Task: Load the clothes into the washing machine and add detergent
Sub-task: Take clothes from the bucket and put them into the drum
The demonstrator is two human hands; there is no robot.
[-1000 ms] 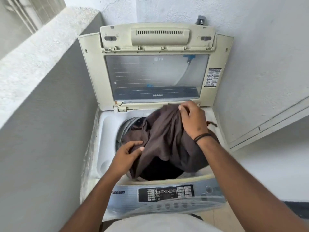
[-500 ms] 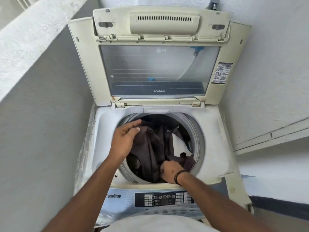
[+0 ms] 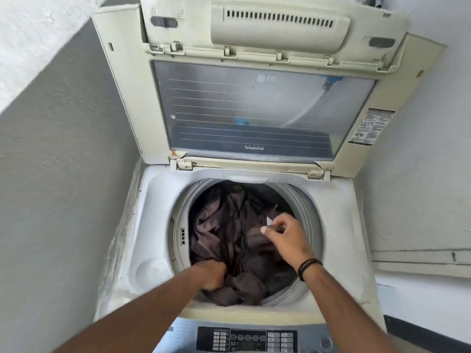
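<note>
Dark garment (image 3: 229,233), draped over the rim 1 s ago, now down in washer drum (image 3: 309,220); left hand (image 3: 212,273) grips cloth at near edge, right hand (image 3: 285,233) pinches a fold; detergent pending.

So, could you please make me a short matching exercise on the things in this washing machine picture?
Things:
1. lid
2. brown clothes
3. left hand
4. control panel

States or places:
A. pushed into the fabric at the drum's near edge
B. raised open at the back
C. lying inside the drum
D. at the front edge, buttons in rows

Pairs: 1-B, 2-C, 3-A, 4-D
</note>
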